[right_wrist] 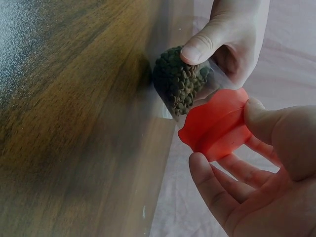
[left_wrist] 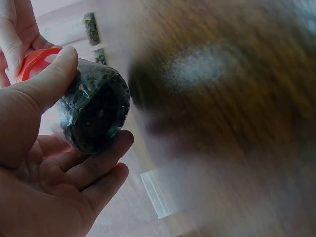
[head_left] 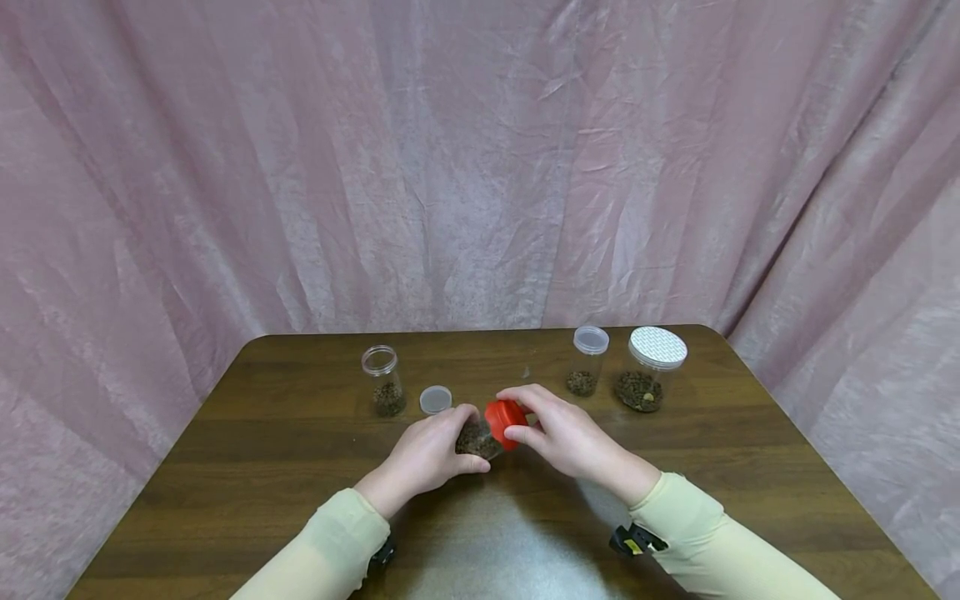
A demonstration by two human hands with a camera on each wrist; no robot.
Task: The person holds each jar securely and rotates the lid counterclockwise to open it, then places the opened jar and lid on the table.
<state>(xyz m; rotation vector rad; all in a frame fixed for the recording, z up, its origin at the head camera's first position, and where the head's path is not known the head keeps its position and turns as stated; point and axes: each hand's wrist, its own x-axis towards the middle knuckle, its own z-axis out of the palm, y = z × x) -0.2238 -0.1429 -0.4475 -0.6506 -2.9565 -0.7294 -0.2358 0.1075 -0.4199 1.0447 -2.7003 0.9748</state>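
Note:
My left hand (head_left: 431,450) grips a clear jar (head_left: 477,439) partly filled with small brown-green pellets, tilted on its side above the table. At the jar's mouth is a red scalloped lid (right_wrist: 217,123), which my right hand (head_left: 558,429) pinches between thumb and fingers. Whether the lid is tight on the jar I cannot tell. In the left wrist view the jar's base (left_wrist: 98,116) faces the camera, with the left thumb on top and fingers below. Just behind the left hand lies a translucent round lid (head_left: 436,400).
An uncovered clear jar (head_left: 384,385) with some pellets stands at the back left. At the back right are a small jar (head_left: 587,362) with a translucent lid and a wider jar (head_left: 648,371) with a white patterned lid. A pink curtain (head_left: 480,167) hangs behind the wooden table (head_left: 247,467).

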